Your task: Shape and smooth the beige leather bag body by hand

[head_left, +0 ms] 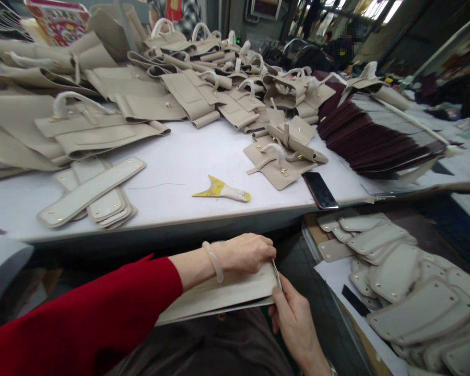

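My left hand [246, 253], in a red sleeve with a pale bangle at the wrist, rests closed on top of a flat beige leather piece [223, 295] lying across my lap, below the table edge. My right hand [293, 318] comes up from below and pinches the right end of that same piece between thumb and fingers. A thin pale strip [276, 273] stands up where the two hands meet.
A white table [188, 156] carries heaps of beige bag parts [196, 94], long beige strips [90, 193], a yellow-tipped scraper [222, 190], a black phone [320, 190] and a dark maroon stack [372, 141]. At lower right lies a pile of beige tabs [407, 292].
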`<move>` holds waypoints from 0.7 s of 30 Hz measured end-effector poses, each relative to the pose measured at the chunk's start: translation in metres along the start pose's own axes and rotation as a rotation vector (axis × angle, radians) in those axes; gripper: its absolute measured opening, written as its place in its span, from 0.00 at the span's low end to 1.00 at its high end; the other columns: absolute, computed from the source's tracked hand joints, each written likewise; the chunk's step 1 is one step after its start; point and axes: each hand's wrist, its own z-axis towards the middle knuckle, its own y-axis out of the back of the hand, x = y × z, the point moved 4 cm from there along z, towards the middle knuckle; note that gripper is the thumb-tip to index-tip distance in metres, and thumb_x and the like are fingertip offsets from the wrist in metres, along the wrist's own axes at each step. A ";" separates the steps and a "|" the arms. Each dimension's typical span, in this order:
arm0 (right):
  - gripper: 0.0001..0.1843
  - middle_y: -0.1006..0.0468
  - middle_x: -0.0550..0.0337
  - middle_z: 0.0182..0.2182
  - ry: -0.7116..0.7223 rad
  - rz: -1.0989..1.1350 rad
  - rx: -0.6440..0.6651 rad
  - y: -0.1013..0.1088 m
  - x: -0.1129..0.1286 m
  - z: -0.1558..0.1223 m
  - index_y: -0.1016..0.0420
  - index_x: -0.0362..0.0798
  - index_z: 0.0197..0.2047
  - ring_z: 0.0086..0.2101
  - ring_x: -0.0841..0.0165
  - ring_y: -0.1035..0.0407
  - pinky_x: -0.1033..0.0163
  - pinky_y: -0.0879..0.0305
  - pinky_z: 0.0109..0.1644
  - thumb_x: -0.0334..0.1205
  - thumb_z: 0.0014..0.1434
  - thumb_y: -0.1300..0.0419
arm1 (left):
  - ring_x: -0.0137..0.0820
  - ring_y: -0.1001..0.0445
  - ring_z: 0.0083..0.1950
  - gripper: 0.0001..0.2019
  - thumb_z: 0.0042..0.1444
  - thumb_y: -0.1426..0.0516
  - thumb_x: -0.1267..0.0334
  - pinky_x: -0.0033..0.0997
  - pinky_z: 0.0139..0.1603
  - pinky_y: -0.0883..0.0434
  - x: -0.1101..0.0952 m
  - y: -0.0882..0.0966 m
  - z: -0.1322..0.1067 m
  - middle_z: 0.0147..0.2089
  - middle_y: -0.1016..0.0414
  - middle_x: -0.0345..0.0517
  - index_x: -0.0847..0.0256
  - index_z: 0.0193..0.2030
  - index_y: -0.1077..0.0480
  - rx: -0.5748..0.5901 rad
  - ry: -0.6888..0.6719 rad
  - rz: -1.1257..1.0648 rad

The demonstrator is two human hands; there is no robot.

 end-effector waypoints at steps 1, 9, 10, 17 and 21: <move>0.26 0.32 0.67 0.20 0.002 -0.010 -0.001 0.000 0.000 -0.001 0.36 0.51 0.62 0.18 0.70 0.37 0.67 0.41 0.21 0.54 0.66 0.53 | 0.34 0.24 0.42 0.11 0.57 0.48 0.74 0.30 0.47 0.27 0.001 0.000 0.002 0.42 0.23 0.48 0.63 0.40 0.25 0.001 0.018 -0.032; 0.30 0.31 0.67 0.19 -0.015 0.069 0.020 -0.004 -0.006 -0.002 0.40 0.50 0.64 0.18 0.68 0.37 0.64 0.39 0.21 0.56 0.65 0.53 | 0.40 0.26 0.52 0.21 0.51 0.43 0.64 0.36 0.54 0.29 0.001 0.001 -0.019 0.56 0.26 0.47 0.58 0.54 0.28 -0.040 0.229 -0.124; 0.30 0.31 0.66 0.19 -0.015 0.068 0.026 -0.004 -0.005 -0.001 0.40 0.50 0.65 0.18 0.68 0.37 0.64 0.39 0.21 0.56 0.65 0.53 | 0.41 0.26 0.54 0.24 0.51 0.42 0.62 0.39 0.55 0.30 0.001 0.000 -0.023 0.58 0.27 0.47 0.58 0.57 0.31 -0.059 0.238 -0.104; 0.27 0.31 0.67 0.19 0.000 0.009 0.038 0.000 0.003 -0.004 0.37 0.50 0.63 0.18 0.70 0.37 0.65 0.40 0.21 0.54 0.66 0.53 | 0.39 0.28 0.57 0.25 0.55 0.41 0.57 0.38 0.58 0.35 0.008 -0.007 -0.030 0.60 0.27 0.41 0.51 0.61 0.34 -0.008 0.216 -0.157; 0.28 0.32 0.67 0.19 -0.009 0.017 0.035 0.001 0.001 -0.006 0.38 0.50 0.63 0.19 0.71 0.37 0.66 0.41 0.23 0.55 0.66 0.53 | 0.38 0.29 0.58 0.25 0.56 0.41 0.58 0.39 0.60 0.38 0.011 -0.005 -0.028 0.60 0.27 0.39 0.48 0.62 0.34 0.014 0.220 -0.208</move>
